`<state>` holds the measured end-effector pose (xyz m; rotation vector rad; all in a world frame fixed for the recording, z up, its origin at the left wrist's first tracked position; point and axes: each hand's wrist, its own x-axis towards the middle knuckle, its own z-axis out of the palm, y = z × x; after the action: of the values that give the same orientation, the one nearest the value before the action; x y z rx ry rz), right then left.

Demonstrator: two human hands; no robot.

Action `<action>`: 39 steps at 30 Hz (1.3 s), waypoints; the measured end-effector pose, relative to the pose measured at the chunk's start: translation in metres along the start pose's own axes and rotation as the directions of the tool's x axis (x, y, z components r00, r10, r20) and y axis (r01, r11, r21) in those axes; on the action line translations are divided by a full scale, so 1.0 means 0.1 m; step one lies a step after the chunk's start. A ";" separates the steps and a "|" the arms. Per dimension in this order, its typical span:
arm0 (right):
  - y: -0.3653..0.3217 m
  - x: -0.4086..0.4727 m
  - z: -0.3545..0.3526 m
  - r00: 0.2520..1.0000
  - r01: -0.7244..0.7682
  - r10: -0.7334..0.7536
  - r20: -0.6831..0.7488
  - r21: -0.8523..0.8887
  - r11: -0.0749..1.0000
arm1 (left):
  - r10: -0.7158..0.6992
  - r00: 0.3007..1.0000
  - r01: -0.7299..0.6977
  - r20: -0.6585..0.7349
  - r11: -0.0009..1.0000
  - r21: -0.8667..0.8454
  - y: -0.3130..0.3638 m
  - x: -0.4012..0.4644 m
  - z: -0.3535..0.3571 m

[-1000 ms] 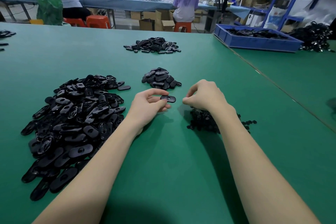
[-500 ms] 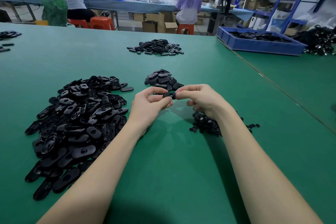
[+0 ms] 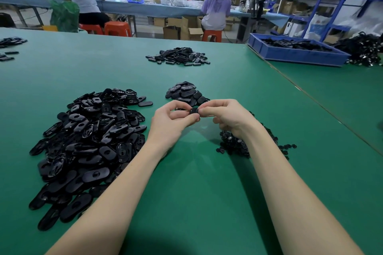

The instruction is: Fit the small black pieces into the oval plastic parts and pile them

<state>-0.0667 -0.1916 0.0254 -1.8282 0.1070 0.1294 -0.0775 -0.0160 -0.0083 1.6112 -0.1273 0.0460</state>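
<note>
1. Now, in the head view, your hands have closed the gap they had a second ago: then your left hand (image 3: 175, 119) pinched the oval part (image 3: 194, 110) alone while your right hand (image 3: 226, 117) hung curled a little way off; now both meet over it, raised off the green table (image 3: 196, 182).
2. Your left thumb and fingers curl round the near end of that oval part and grip it. Your right thumb and forefinger pinch at its other end, with the remaining right fingers tucked under.
3. You can take this as the fitting step under way, a small piece being pressed into the oval's hole; nothing has yet gone onto the finished pile (image 3: 186, 93), which lies just beyond your knuckles.
4. Your supply heap of unfitted ovals (image 3: 89, 143) lies to your left, and the small black pieces (image 3: 234, 145) lie under your right wrist, partly covered by it.
5. Hidden from you here: the small piece itself. Your fingertips cover nearly all of the oval, so you cannot tell whether the insert is seated, half in, or merely held against it.
6. Farther off, another heap of ovals (image 3: 178, 56) and a blue tray (image 3: 298, 51) hold black parts too small to make out.
</note>
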 end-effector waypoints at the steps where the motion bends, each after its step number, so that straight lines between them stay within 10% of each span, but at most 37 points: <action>1: 0.00 0.00 0.00 1.000 0.001 -0.001 0.000 0.004 1.000 | -0.001 1.000 0.001 -0.003 1.000 -0.002 0.00 0.01 0.00; 39: -0.04 -0.02 0.01 0.995 0.098 -0.093 0.035 -0.222 0.970 | -0.076 0.996 0.080 0.038 0.987 -0.137 0.03 -0.02 0.01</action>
<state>-0.0684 -0.1894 0.0292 -2.0522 -0.0138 0.0987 -0.0795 -0.0166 -0.0059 1.4776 -0.0903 -0.0488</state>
